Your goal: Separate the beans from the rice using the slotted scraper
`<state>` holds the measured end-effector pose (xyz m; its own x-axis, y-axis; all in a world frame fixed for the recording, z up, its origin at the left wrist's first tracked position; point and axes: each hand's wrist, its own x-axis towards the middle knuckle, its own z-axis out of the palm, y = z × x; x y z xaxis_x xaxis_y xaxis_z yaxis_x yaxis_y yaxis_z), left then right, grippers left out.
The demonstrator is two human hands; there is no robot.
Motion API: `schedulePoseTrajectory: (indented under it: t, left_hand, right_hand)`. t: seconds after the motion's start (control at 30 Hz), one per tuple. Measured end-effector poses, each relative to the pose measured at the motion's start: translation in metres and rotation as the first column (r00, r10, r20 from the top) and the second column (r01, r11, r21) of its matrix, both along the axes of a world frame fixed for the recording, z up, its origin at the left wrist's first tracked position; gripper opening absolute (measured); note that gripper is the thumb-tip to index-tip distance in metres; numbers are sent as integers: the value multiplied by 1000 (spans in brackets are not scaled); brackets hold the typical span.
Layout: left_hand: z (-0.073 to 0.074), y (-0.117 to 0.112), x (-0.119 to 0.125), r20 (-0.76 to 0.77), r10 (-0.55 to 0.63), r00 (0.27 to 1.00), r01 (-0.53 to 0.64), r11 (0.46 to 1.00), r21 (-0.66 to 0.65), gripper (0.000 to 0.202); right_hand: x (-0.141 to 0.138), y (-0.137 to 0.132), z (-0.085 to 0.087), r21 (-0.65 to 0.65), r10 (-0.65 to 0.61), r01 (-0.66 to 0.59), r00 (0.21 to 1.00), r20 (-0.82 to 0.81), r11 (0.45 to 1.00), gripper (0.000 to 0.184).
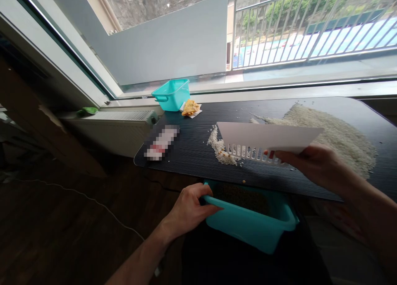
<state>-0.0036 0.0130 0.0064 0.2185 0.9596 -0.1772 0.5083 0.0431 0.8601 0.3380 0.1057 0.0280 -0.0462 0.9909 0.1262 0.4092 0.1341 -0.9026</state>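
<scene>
My left hand (194,204) is closed around the left rim of a teal plastic bin (242,225), which sits below the table's front edge, over my lap. Dark, grainy contents (245,196) show inside it. In my right hand (316,161) is a flat white plastic piece (266,135) with a row of slots along its lower edge, held tilted over the dark table. A small heap of white grains (221,148), like rice, lies at its left end, with a few yellowish bits among them. Behind my right hand spreads a larger pile of white grains (335,136).
A second teal bin (173,95) stands at the table's back left, beside a yellow crumpled item (190,107) on white paper. A blurred-out flat object (163,143) lies on the left of the black table (192,152). A radiator (124,117) and window border the table.
</scene>
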Motion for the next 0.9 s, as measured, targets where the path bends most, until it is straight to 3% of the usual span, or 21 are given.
schedulePoseTrajectory:
  t: [0.13, 0.37, 0.6, 0.9]
  left_hand:
    - [-1, 0, -1, 29, -1, 1000, 1, 1000, 7, 26]
    - [-1, 0, -2, 6, 5, 1000, -5, 1000, 10, 29]
    - [1, 0, -9, -8, 7, 1000, -7, 1000, -6, 29]
    - [5, -1, -20, -63, 20, 998, -21, 1000, -12, 26]
  right_hand:
    - [5, -1, -1, 36, 18, -18, 1000, 11, 999, 55]
    - [-2, 0, 4, 9, 37, -37, 999, 18, 999, 69]
    - [-10, 9, 12, 43, 93, -92, 996, -17, 995, 69]
    - [-14, 21, 14, -23, 136, -137, 991, -15, 990, 74]
